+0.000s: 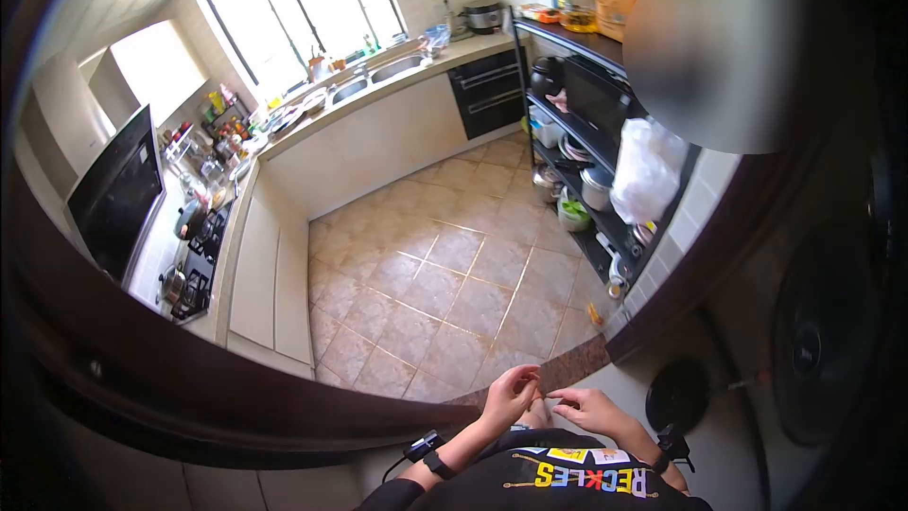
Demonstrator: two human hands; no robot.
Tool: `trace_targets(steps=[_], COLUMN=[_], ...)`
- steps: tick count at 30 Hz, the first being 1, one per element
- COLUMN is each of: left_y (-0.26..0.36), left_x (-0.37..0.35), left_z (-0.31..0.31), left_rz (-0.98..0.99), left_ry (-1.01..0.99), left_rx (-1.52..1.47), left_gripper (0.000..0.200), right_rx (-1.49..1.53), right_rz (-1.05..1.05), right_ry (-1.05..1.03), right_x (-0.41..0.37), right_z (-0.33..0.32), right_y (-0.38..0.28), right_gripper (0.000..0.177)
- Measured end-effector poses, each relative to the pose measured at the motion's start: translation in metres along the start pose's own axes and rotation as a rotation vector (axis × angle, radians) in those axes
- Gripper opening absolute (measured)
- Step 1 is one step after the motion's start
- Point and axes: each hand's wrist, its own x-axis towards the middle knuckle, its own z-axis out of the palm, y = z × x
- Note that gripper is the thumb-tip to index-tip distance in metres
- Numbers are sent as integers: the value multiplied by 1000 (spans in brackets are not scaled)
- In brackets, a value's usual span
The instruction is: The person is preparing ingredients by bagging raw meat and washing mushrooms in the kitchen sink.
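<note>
My left hand is in front of my body at the bottom of the head view, its fingers loosely curved and nothing visible in them. Close beside it, my right hand points its fingers toward the left hand, thumb and fingers apart, also holding nothing I can see. A small gap separates the two hands. Both wrists carry dark bands with small black devices. Below the hands is my black shirt with colourful lettering. Beyond them lies the dark stone door threshold.
Past the threshold spreads a tiled floor. A black shelf rack with pots and bags stands at right. Along the back runs a counter with a double sink. At left are a gas stove and range hood. A dark door frame surrounds me.
</note>
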Motion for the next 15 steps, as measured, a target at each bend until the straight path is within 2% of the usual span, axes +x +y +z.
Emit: trace_targets(steps=[3, 5, 6, 7, 9, 11, 12, 13, 15], left_y=[5, 6, 8, 9, 7, 14, 18, 10, -7], left_x=[56, 85, 96, 107, 115, 116, 115, 116, 133], left_z=[-37, -60, -73, -86, -112, -133, -142, -152, -167], left_rz=[-67, -116, -146, -173, -240, -306, -297, -295, -282], left_ry=[64, 114, 155, 196, 300, 515, 629, 668, 823], left_rx=[-40, -94, -195, -296, -270, -284, -307, -315, -395], left_gripper=[25, 25, 26, 27, 28, 28, 27, 27, 27], right_rx=[-101, -160, -299, -327, -352, -370, -375, -380, -464], right_rz=[-73, -88, -58, -133, -133, -163, -212, -260, -280], right_ry=[-45, -179, -219, -226, -256, -333, -459, -585, -679], right_x=[77, 136, 171, 194, 246, 291, 317, 342, 394], right_z=[-25, -52, -67, -68, -77, -74, -73, -72, -68], right_y=[-17, -40, -48, -56, -80, -91, -96, -102, -116], right_gripper=[31, 31, 32, 33, 32, 32, 31, 31, 32])
